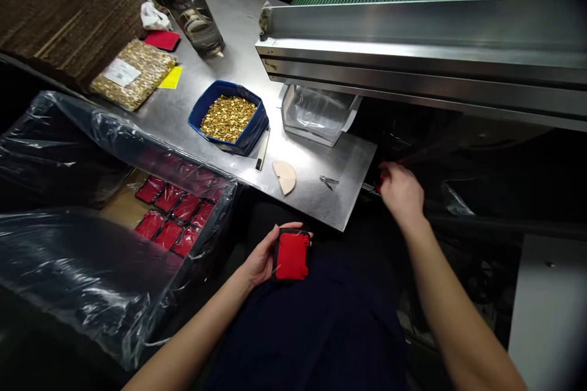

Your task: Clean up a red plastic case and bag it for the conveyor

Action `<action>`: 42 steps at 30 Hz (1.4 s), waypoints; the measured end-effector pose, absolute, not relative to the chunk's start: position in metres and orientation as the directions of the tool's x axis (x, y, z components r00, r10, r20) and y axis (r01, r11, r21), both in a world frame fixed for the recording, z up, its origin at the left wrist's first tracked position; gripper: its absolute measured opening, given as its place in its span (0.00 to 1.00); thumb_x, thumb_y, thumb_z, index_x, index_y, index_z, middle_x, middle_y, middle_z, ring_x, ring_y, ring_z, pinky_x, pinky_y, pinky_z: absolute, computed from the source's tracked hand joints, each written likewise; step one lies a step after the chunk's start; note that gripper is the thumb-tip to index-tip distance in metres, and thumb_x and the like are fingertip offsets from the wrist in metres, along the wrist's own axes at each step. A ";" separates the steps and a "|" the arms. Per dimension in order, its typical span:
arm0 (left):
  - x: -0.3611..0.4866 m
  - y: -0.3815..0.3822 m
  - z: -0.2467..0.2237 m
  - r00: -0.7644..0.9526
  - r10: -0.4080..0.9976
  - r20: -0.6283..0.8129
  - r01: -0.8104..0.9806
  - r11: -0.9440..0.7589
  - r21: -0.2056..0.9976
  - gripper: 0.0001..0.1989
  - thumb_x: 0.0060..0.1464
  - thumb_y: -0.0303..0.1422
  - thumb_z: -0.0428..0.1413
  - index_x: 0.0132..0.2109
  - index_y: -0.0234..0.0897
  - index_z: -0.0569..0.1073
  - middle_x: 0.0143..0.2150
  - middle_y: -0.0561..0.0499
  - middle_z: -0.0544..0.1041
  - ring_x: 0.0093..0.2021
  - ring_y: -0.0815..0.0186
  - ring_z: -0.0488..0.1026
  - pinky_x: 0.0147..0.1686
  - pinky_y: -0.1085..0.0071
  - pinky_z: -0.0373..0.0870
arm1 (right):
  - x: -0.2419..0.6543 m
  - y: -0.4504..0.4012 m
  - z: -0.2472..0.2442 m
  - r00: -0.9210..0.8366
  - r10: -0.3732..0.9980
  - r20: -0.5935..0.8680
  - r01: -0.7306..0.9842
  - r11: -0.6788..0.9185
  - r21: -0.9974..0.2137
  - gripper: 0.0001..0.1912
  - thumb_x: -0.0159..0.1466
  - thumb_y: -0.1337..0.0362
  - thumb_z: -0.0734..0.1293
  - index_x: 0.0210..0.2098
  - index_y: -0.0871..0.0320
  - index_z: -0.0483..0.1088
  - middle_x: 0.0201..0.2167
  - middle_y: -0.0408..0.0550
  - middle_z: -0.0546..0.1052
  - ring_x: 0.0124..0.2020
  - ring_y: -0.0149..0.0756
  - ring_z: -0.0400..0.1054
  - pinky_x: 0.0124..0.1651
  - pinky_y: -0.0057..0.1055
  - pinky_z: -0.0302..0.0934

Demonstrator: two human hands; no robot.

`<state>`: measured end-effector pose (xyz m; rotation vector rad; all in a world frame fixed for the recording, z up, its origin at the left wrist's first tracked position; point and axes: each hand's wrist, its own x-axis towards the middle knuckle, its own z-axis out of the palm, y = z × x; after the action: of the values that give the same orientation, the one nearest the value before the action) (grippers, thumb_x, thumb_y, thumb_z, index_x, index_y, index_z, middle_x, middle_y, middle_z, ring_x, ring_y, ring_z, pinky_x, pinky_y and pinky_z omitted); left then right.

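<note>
- Left hand point(263, 256) grips red plastic part point(292, 255) flat over lap, below steel table point(321, 208) edge.
- Right hand point(400, 190) reaches right of table corner, fingers curled in the dark; grip cannot be told.
- Left hand nearer the part.

On the steel worktop point(238, 61) stand a blue tub point(247, 134) of gold bits, a water bottle point(195, 12), a gold-speckled packet point(132, 73) and a clear tray point(316, 116).
</note>
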<state>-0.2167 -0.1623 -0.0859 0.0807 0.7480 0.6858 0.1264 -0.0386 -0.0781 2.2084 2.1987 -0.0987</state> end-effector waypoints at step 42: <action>-0.209 -0.178 -0.031 0.446 0.795 -0.411 -0.269 0.557 0.786 0.53 0.49 0.40 0.70 0.75 0.52 0.50 0.68 0.41 0.68 0.63 0.44 0.71 0.64 0.42 0.66 | 0.105 -0.053 0.084 -0.546 0.364 -0.755 0.826 0.387 -0.410 0.17 0.64 0.49 0.65 0.26 0.54 0.73 0.23 0.44 0.76 0.23 0.37 0.68 0.27 0.31 0.47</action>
<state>-0.2089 -0.1782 -0.0309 0.7044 0.8689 0.7307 0.1048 -0.0527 0.0844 1.0166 2.0891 -1.0742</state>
